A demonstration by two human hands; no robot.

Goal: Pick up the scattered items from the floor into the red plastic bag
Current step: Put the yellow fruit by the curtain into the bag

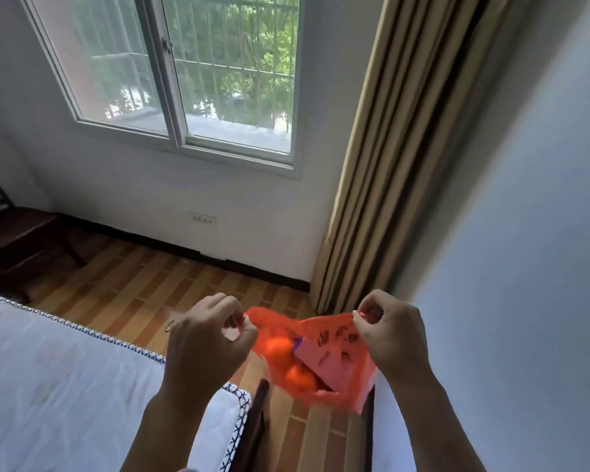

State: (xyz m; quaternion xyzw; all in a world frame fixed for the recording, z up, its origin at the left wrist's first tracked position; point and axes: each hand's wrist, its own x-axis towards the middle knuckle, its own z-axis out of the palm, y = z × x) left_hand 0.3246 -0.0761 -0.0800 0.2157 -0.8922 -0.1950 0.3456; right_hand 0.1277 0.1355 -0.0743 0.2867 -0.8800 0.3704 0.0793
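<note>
1. A thin red plastic bag (324,362) printed with dark characters is held up above the brown wood-pattern floor (143,284), near the right wall.
2. Its left handle is pinched by the curled fingers of the left hand (212,338); its right handle is pinched by the right hand (389,332).
3. Round orange fruits (280,347) and a flat pale pink packet (334,364) are seen through the bag.
4. A small ring-like item (169,325) lies on the floor beside the white mattress (65,379), left of the bag.
</note>
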